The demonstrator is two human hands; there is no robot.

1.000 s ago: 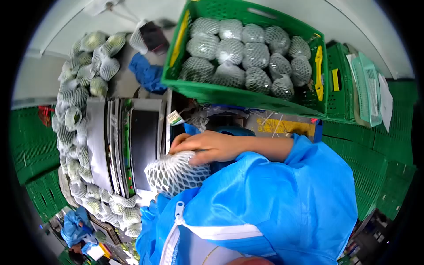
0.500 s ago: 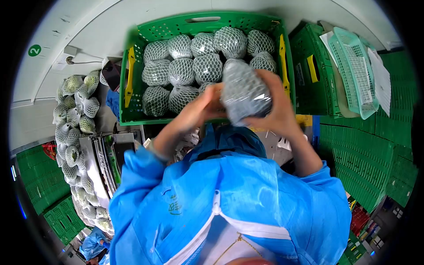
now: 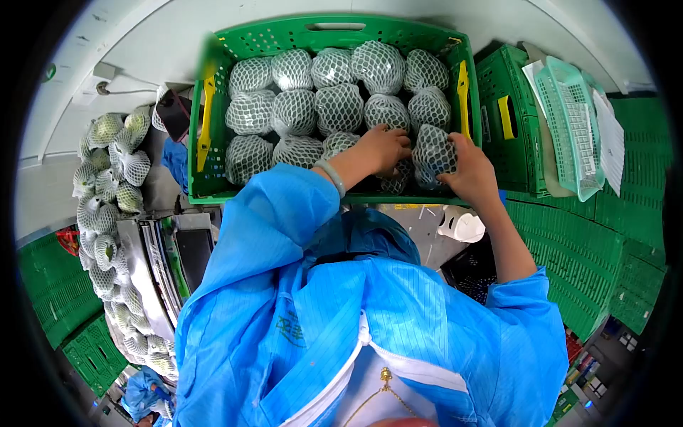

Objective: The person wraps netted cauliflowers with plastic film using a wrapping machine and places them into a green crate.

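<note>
A green crate with yellow clips holds rows of round items in white foam netting. At its front right corner my right hand grips a netted item, thumb at its lower side and fingers over its top right. Just left of it, my left hand reaches in over the front row, its fingers bent down on another netted item that is partly covered by the hand. A netted item sits behind my left hand.
Right of the crate stand another green crate and a pale green basket. Netted produce is heaped along the left, beside a phone and a metal-edged machine. A white container lies below the crate. A co-worker's blue sleeve shows lower left.
The netted item held above the crate has come down into its front right corner with my right hand. My left hand has moved right, onto the front row.
</note>
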